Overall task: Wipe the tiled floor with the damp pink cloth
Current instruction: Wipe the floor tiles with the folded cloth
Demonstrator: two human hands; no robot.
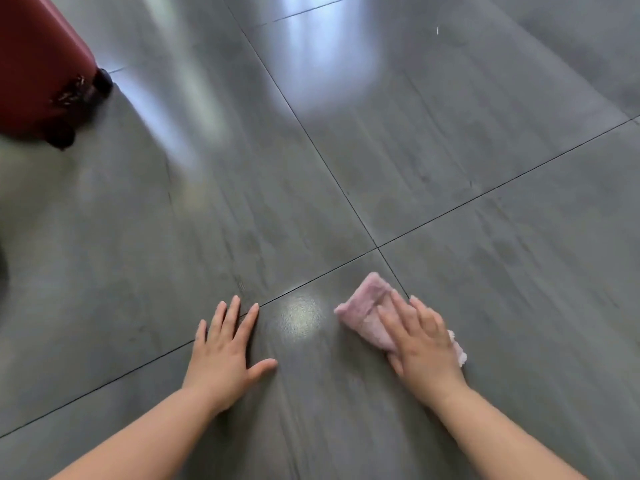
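A folded pink cloth (363, 311) lies flat on the grey tiled floor (450, 168), just below where two dark grout lines cross. My right hand (420, 344) presses down on the cloth's near half with the fingers spread over it; a pale corner of cloth sticks out to the right of the hand. My left hand (225, 351) rests flat on the floor to the left, fingers apart, holding nothing. A small bright glint (301, 317) shines on the tile between the two hands.
A dark red wheeled suitcase (41, 64) stands at the top left, its black wheels (102, 83) on the floor. Large glossy tiles with light reflections stretch ahead and to the right. A tiny white speck (437, 30) lies far off.
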